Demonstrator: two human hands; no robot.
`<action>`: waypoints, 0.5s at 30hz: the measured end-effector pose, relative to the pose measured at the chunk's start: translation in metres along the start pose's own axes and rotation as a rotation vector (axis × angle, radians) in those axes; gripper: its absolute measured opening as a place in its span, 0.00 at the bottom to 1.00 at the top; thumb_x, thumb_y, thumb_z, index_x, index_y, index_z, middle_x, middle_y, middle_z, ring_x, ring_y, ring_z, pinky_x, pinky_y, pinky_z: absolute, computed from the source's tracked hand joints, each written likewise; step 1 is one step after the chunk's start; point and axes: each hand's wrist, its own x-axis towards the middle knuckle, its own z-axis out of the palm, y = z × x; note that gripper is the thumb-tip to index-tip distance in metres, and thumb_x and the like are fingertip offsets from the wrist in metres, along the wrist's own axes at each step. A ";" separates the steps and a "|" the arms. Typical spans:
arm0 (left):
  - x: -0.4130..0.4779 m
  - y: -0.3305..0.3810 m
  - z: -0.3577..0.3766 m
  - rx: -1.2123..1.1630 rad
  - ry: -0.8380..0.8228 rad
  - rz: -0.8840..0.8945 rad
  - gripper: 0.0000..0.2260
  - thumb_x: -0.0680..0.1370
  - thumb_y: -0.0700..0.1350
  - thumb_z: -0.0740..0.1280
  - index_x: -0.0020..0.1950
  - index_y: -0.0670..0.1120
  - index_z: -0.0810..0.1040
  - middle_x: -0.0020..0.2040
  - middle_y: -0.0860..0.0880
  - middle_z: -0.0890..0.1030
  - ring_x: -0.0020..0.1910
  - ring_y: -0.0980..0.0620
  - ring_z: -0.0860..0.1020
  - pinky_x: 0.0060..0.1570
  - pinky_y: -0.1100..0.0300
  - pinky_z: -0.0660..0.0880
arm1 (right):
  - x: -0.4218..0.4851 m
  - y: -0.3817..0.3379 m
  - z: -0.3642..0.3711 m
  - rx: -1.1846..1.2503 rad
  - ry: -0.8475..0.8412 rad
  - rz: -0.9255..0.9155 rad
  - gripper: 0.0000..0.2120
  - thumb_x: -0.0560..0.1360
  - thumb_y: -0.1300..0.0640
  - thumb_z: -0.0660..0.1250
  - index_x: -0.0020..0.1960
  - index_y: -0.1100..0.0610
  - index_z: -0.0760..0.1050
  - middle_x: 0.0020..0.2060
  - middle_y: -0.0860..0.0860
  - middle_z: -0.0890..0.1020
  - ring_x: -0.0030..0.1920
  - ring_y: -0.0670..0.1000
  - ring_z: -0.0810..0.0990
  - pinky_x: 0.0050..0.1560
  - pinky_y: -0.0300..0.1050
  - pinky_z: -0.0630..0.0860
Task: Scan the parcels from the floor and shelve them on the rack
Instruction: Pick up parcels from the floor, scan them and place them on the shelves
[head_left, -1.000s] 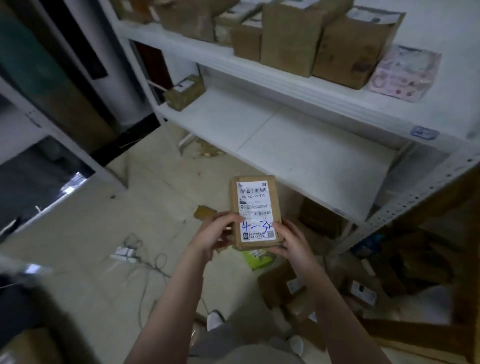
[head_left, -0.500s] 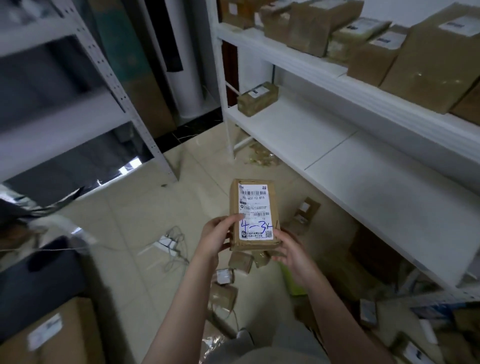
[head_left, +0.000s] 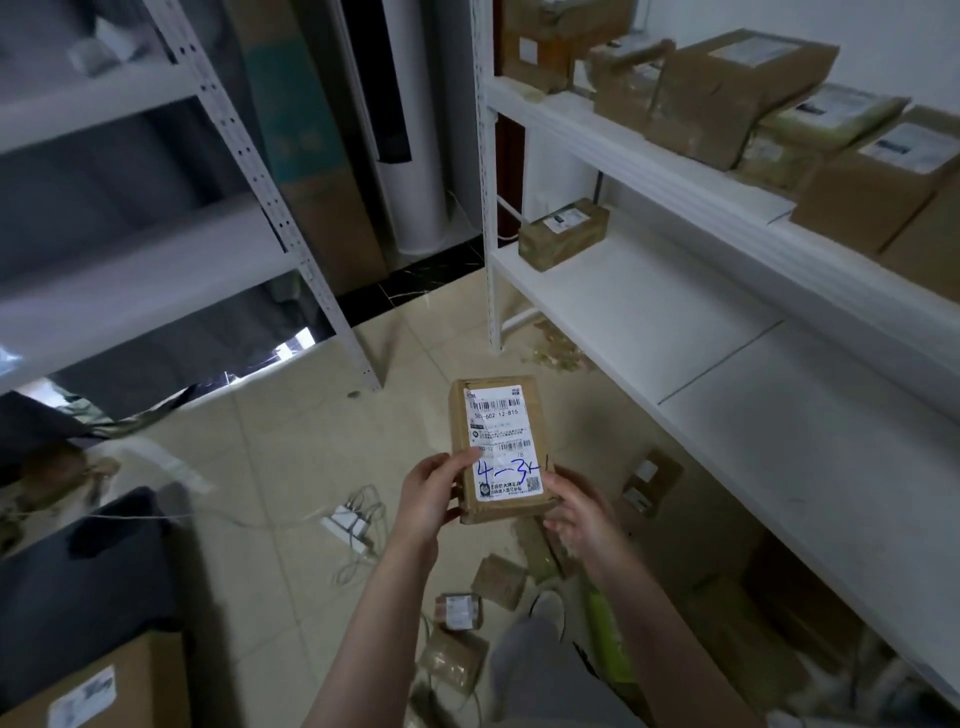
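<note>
A small brown cardboard parcel (head_left: 501, 447) with a white barcode label and blue handwriting is held up over the floor. My left hand (head_left: 434, 493) grips its left edge, thumb on the label. My right hand (head_left: 582, 514) supports its lower right corner with loosely curled fingers. The white rack (head_left: 727, 332) stands to the right. Its lower shelf bears one taped parcel (head_left: 563, 234) at the far end. The upper shelf holds several brown boxes (head_left: 727, 98).
Small parcels (head_left: 457, 613) lie on the tiled floor by my feet, more under the rack (head_left: 649, 486). A white power strip (head_left: 350, 525) with cables lies left of my hands. A grey rack (head_left: 156, 291) stands at left, a large box (head_left: 104, 691) at bottom left.
My view has swung left and up, so more of the grey rack and the white rack's far end shows. The parcel stays between both hands at about the same height.
</note>
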 end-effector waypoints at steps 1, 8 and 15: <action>0.011 0.008 0.007 0.001 -0.001 0.001 0.28 0.67 0.57 0.77 0.60 0.42 0.80 0.51 0.43 0.86 0.47 0.47 0.82 0.44 0.54 0.78 | 0.012 -0.010 -0.001 0.008 0.005 0.000 0.27 0.64 0.43 0.77 0.59 0.53 0.79 0.49 0.52 0.87 0.53 0.57 0.84 0.49 0.47 0.79; 0.081 0.065 0.063 -0.009 0.035 0.028 0.41 0.62 0.61 0.77 0.69 0.40 0.75 0.50 0.42 0.86 0.43 0.49 0.83 0.38 0.56 0.78 | 0.085 -0.082 -0.018 0.053 -0.049 -0.006 0.33 0.61 0.40 0.73 0.61 0.56 0.79 0.51 0.51 0.86 0.52 0.52 0.85 0.47 0.43 0.76; 0.121 0.101 0.106 -0.017 0.019 0.056 0.42 0.61 0.62 0.78 0.69 0.42 0.74 0.52 0.44 0.86 0.53 0.43 0.84 0.45 0.52 0.79 | 0.121 -0.120 -0.039 0.062 -0.036 -0.021 0.37 0.58 0.36 0.74 0.62 0.55 0.78 0.53 0.51 0.86 0.55 0.53 0.84 0.52 0.45 0.79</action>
